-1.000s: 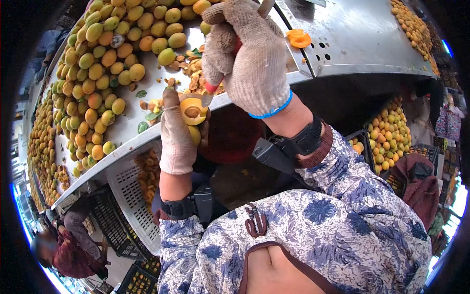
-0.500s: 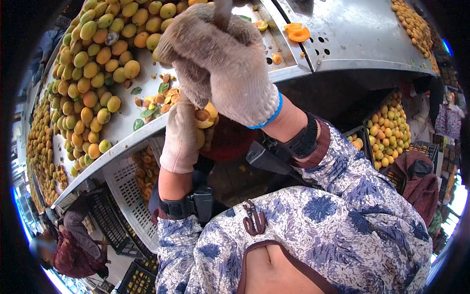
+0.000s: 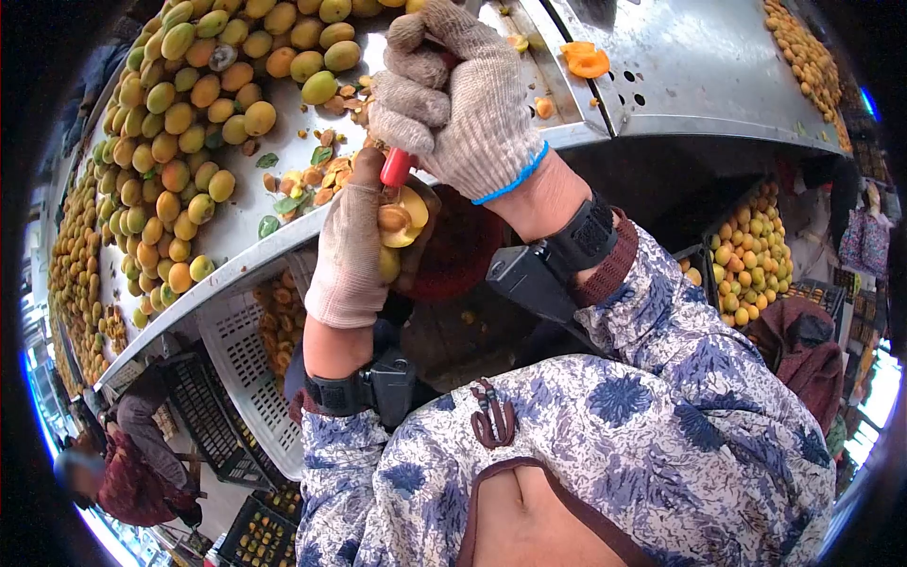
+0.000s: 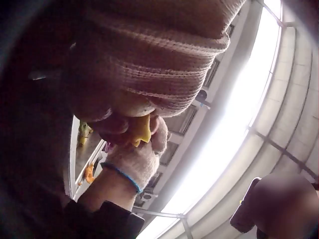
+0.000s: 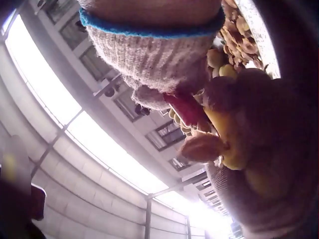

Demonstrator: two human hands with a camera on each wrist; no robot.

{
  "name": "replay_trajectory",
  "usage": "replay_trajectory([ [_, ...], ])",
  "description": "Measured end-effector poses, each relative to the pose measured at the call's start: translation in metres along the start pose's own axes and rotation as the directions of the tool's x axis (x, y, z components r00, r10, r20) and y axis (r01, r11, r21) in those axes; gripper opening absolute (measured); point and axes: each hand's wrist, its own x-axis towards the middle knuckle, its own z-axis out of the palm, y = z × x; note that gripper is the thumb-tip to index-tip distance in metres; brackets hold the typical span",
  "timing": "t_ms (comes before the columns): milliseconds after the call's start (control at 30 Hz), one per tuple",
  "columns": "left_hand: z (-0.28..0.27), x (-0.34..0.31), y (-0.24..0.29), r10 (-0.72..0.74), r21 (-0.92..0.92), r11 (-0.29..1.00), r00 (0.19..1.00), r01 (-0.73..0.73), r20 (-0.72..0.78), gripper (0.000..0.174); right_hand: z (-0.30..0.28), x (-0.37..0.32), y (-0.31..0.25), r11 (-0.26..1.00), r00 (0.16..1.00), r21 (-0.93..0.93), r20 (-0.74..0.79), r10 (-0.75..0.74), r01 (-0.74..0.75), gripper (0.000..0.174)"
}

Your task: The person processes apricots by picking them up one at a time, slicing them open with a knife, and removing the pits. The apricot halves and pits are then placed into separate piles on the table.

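In the head view my gloved left hand (image 3: 348,250) holds a cut yellow apricot (image 3: 413,210) above the table's front edge. The brown pit (image 3: 393,218) stands out from its flesh; the right wrist view shows the pit (image 5: 202,147) jutting from the opened fruit (image 5: 230,137). My right hand (image 3: 468,109), in a knit glove with a blue cuff, grips a small red-handled knife (image 3: 397,167) right over the fruit. Its blade is hidden at the apricot. In the left wrist view a yellow flap of flesh (image 4: 142,130) shows below the left glove.
Many whole apricots (image 3: 179,180) cover the metal table (image 3: 231,231), with loose pits (image 3: 331,175) near its edge. An opened apricot (image 3: 586,60) lies by the panel seam. Below stand a white crate (image 3: 241,350), a red container (image 3: 458,260) and a crate of apricots (image 3: 751,250).
My right hand swung down and left over the fruit, then came back up and right. The pit, seated in the flesh earlier, now protrudes. The left hand stayed nearly still.
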Motion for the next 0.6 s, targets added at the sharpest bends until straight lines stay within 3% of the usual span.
replay_trajectory([
  [33,-0.013,0.006,0.005,-0.149,-0.169,0.965,0.952,0.199,0.269,0.039,-0.004,0.002,0.0,1.0,1.0,-0.001,0.003,0.003,-0.003,0.031],
  [67,-0.02,0.009,0.008,-0.23,-0.268,0.866,0.812,0.422,0.536,0.039,-0.014,0.006,0.0,0.99,0.995,0.106,0.058,0.085,-0.091,0.031],
  [100,-0.014,0.009,0.003,-0.273,-0.304,0.877,0.906,0.373,0.324,0.045,-0.02,0.01,-0.001,0.961,0.98,0.208,0.122,0.159,-0.181,0.032],
  [133,0.001,0.007,0.009,-0.302,-0.328,0.89,0.948,0.317,0.095,0.056,-0.021,0.012,-0.002,0.961,0.98,0.21,0.123,0.159,-0.182,0.032],
  [200,-0.019,0.016,0.0,-0.223,-0.461,0.818,0.929,0.344,0.297,0.052,-0.022,0.016,-0.004,0.999,0.994,0.038,-0.108,-0.001,0.005,0.03],
  [233,-0.022,0.019,0.002,-0.272,-0.558,0.725,0.912,0.405,0.308,0.047,-0.023,0.02,-0.005,0.989,0.974,-0.014,-0.174,-0.147,0.147,0.028],
  [267,-0.024,0.022,0.002,-0.319,-0.645,0.613,0.89,0.456,0.326,0.042,-0.026,0.024,-0.008,0.989,0.974,-0.014,-0.174,-0.148,0.148,0.028],
  [300,-0.026,0.025,0.001,-0.319,-0.646,0.612,0.89,0.456,0.326,0.042,-0.029,0.029,-0.014,0.968,0.94,-0.051,-0.234,-0.25,0.245,0.027],
  [367,-0.029,0.03,0.002,-0.256,-0.689,0.674,0.959,0.267,0.121,0.038,-0.026,0.03,-0.021,0.894,0.864,-0.233,-0.254,-0.435,0.381,0.024],
  [433,-0.037,0.028,0.01,-0.195,-0.61,0.78,0.98,0.139,-0.026,0.033,-0.021,0.027,-0.028,0.881,0.865,-0.293,-0.234,-0.444,0.372,0.025],
  [500,-0.049,0.024,0.015,-0.124,-0.582,0.809,0.992,0.08,-0.036,0.037,-0.021,0.026,-0.032,0.86,0.871,-0.367,-0.205,-0.446,0.354,0.026],
  [533,-0.053,0.019,0.021,-0.088,-0.505,0.863,0.989,0.017,-0.116,0.037,-0.029,0.027,-0.033,0.862,0.873,-0.365,-0.204,-0.444,0.353,0.026],
  [600,-0.071,0.009,0.034,0.01,-0.426,0.9,0.982,-0.09,-0.188,0.036,-0.043,0.028,-0.035,0.869,0.936,-0.41,-0.091,-0.34,0.276,0.011],
])
